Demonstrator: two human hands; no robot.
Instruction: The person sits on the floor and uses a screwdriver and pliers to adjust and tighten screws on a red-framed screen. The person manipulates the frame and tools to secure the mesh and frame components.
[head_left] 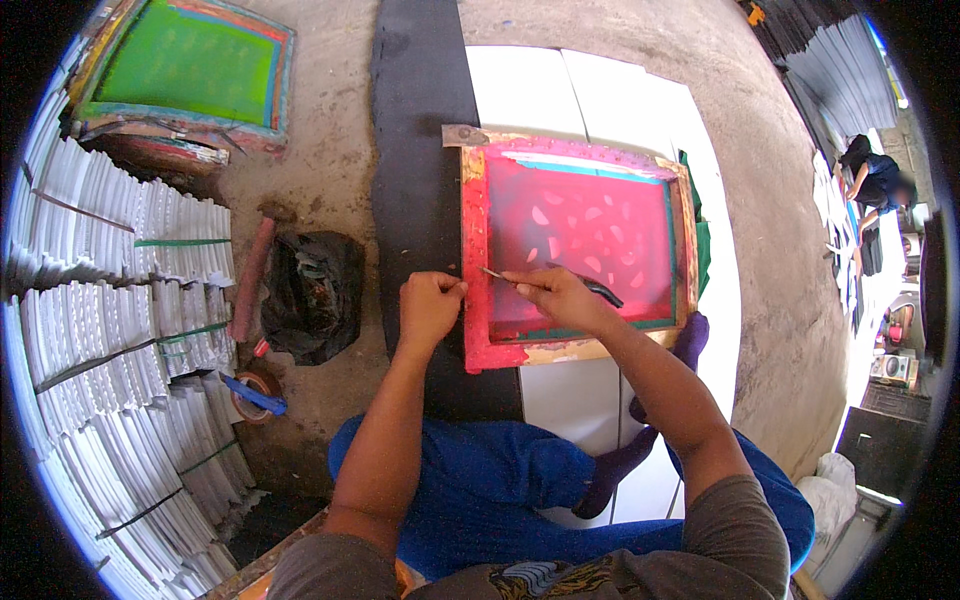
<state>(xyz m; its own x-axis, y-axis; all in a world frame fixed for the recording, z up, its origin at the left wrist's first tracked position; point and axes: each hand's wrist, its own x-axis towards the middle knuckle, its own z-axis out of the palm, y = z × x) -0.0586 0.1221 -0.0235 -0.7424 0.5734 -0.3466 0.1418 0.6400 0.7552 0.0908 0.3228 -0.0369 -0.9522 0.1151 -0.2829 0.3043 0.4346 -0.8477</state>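
Note:
A screen printing frame (478, 330) lies in front of me, its wooden sides smeared with red ink. Pale rounded shapes show in its red mesh (560, 235). My right hand (560, 293) is closed over the frame's left part, gripping a hand tool with a thin metal tip and a curved black handle (603, 291); its exact kind is unclear. That tip points at the frame's left side. Just outside the same side, my left hand (431, 308) is closed in a pinch, and whatever it may hold is too small to make out.
White panels (520, 85) and a black strip (415, 120) lie under the frame. Leftward are a black plastic bag (315, 300), a tape roll (262, 395) and stacked white sheets (90, 330). A green screen frame (285, 95) lies far left. Another person (882, 185) is far right.

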